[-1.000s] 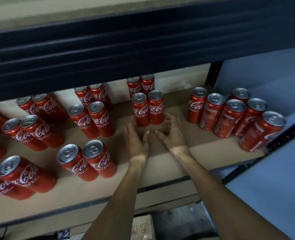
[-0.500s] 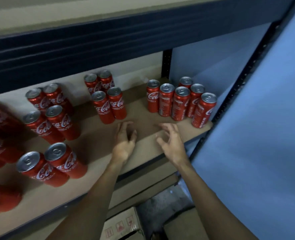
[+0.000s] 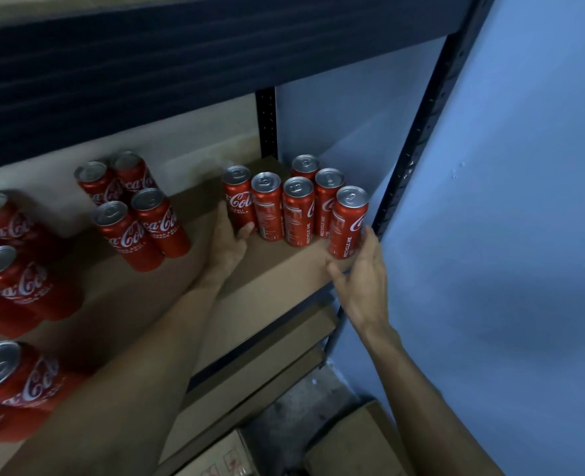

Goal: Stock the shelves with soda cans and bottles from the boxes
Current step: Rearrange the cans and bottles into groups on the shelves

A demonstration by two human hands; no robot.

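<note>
Several red Coca-Cola cans (image 3: 297,207) stand in a tight cluster at the right end of the brown shelf board (image 3: 277,269). My left hand (image 3: 227,243) lies against the left side of the cluster's leftmost can (image 3: 237,197), thumb at its base, fingers straight. My right hand (image 3: 363,273) touches the right side of the front right can (image 3: 347,221) with straight fingers, thumb spread below at the shelf edge. Neither hand lifts a can. More cans in pairs (image 3: 136,214) stand to the left, blurred toward the frame's edge.
A dark metal upright (image 3: 418,132) and a blue wall (image 3: 507,235) close off the shelf's right end. A dark shelf beam (image 3: 181,63) runs overhead. Cardboard boxes (image 3: 349,441) sit on the floor below. Bare board lies between the can groups.
The view swung right. Both hands moved from the bare board in front of the middle cans to the right-hand cluster, the left to its left side and the right to its right side.
</note>
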